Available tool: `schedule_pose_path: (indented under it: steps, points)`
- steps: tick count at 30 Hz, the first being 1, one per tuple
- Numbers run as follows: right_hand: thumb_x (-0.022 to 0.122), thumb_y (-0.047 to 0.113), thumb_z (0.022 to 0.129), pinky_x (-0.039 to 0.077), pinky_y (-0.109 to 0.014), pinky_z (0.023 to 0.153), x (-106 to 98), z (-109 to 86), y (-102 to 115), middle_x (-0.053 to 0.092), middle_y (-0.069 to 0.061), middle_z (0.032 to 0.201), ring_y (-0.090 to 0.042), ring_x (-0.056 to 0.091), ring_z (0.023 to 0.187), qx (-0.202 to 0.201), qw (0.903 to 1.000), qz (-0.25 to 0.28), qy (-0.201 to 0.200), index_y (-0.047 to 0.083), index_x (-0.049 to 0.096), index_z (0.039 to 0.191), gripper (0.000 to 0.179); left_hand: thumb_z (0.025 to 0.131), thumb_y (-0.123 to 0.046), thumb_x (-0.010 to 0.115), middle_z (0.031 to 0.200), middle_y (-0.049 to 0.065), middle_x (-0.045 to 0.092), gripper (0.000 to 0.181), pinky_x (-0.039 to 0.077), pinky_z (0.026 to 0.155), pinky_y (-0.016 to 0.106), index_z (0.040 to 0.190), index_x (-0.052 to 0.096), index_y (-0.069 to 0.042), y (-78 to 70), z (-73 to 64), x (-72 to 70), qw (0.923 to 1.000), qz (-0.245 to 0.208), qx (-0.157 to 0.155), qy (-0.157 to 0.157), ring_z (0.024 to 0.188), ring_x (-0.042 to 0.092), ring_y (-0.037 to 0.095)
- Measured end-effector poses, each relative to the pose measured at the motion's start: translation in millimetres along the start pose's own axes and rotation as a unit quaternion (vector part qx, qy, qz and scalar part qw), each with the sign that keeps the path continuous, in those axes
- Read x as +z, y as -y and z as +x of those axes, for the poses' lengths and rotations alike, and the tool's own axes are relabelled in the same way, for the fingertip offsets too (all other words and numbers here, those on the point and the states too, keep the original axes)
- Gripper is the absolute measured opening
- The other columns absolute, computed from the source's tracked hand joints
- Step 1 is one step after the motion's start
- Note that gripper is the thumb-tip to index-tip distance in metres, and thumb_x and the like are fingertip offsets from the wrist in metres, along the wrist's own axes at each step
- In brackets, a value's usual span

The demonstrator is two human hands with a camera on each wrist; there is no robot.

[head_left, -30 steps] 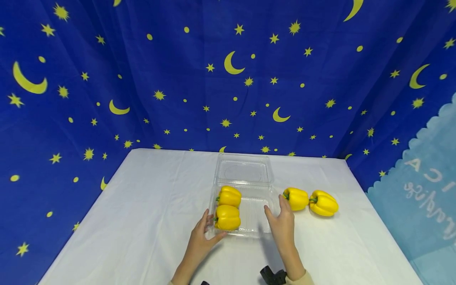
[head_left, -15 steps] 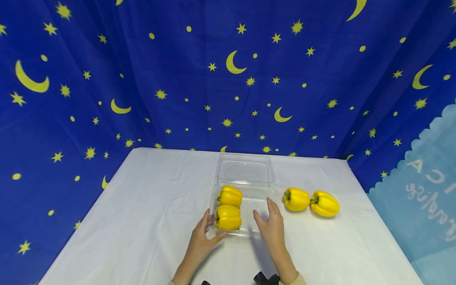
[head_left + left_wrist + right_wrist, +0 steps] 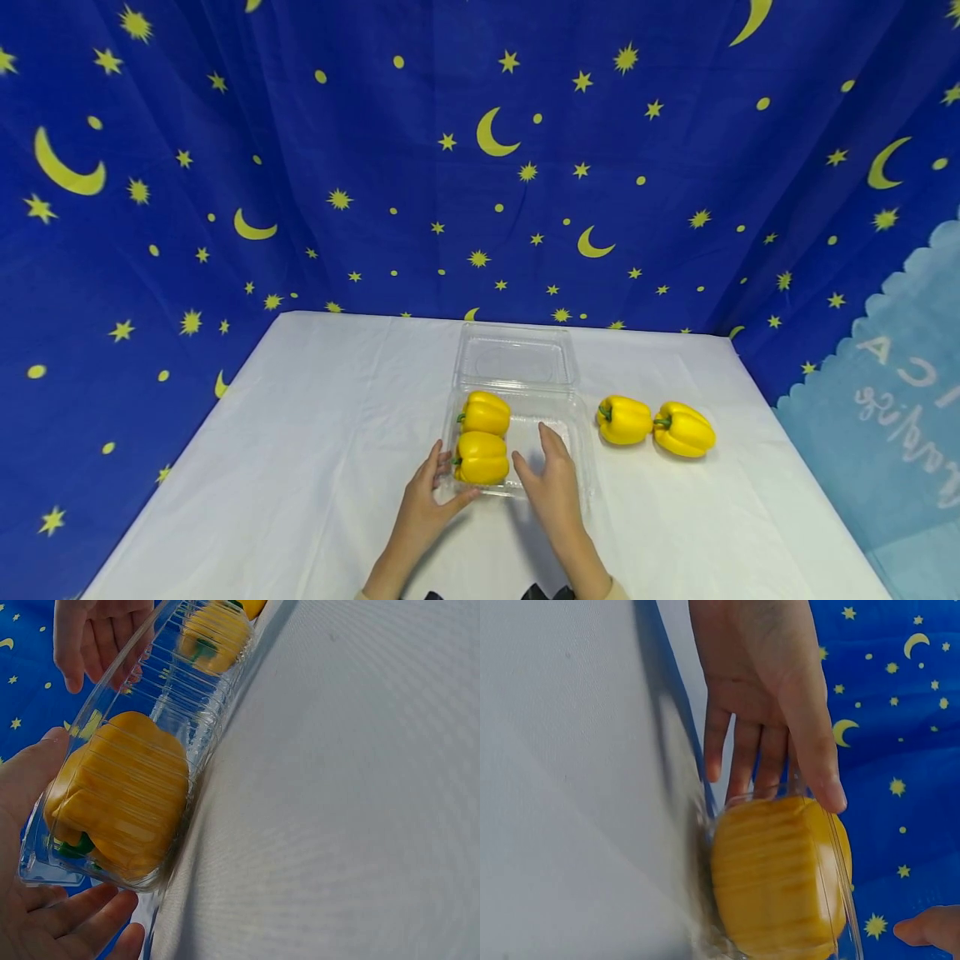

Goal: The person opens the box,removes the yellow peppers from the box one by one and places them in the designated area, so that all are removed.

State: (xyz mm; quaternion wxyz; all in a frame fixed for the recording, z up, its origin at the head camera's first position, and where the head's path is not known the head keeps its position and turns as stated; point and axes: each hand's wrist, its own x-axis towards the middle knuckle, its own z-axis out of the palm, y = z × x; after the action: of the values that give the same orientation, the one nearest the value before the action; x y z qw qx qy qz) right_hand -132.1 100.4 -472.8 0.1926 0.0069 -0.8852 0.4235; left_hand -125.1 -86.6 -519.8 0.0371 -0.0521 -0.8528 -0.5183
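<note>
A clear plastic clamshell container (image 3: 567, 417) lies on the table, its lid (image 3: 517, 350) folded back behind it. Two yellow bell peppers sit in its left half, a front one (image 3: 482, 458) and a rear one (image 3: 486, 412). My left hand (image 3: 420, 510) spans the front left corner of the container, thumb along the front and relaxed fingers at the left side. In the left wrist view the thumb meets the rim beside the front pepper (image 3: 131, 791). My right hand (image 3: 555, 493) hovers over the right half, holding nothing, fingers spread and pointing forward.
Two more yellow bell peppers rest on the white tabletop (image 3: 337, 400) to the right of the container, a nearer one (image 3: 626, 420) and a farther one (image 3: 686, 430). A blue curtain (image 3: 360, 150) with moons and stars hangs behind the table.
My right hand has moved left, from beside the loose peppers to over the container's right half. The left hand, the container and all the peppers stay in place.
</note>
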Motion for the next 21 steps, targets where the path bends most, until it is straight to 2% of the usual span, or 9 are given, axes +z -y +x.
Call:
schedule_pose_path:
  steps: [8,17,21]
  points:
    - [0.072,0.008,0.081,0.045,-0.053,0.101,8.6,-4.9,1.3,0.055,-0.031,0.127,-0.045,0.053,0.12,0.0,0.9998,0.0,0.019,-0.016,0.051,0.126,0.055,0.076,-0.04,0.078,0.132,0.016,0.056,0.094,0.051,0.094,0.04,0.145,0.031,0.004,1.8,1.0,0.8,1.0,-0.002,-0.001,0.0,0.115,0.058,0.028]
    - [0.071,0.017,0.083,0.043,-0.054,0.103,19.1,-11.9,8.5,0.051,-0.032,0.132,-0.046,0.05,0.124,0.005,0.9967,-0.001,0.081,-0.015,0.047,0.13,0.062,0.077,-0.041,0.077,0.132,0.016,0.056,0.094,0.051,0.093,0.04,0.145,0.031,0.004,2.1,0.4,0.6,1.0,0.004,0.001,0.0,0.115,0.058,0.029]
    - [0.073,0.018,0.082,0.043,-0.053,0.103,23.2,-13.1,9.6,0.053,-0.032,0.129,-0.045,0.052,0.122,-0.004,0.9966,-0.012,0.081,-0.016,0.048,0.128,0.062,0.077,-0.041,0.077,0.132,0.017,0.055,0.093,0.051,0.093,0.04,0.145,0.031,0.004,2.3,0.4,0.7,1.0,0.004,0.0,0.001,0.115,0.058,0.029]
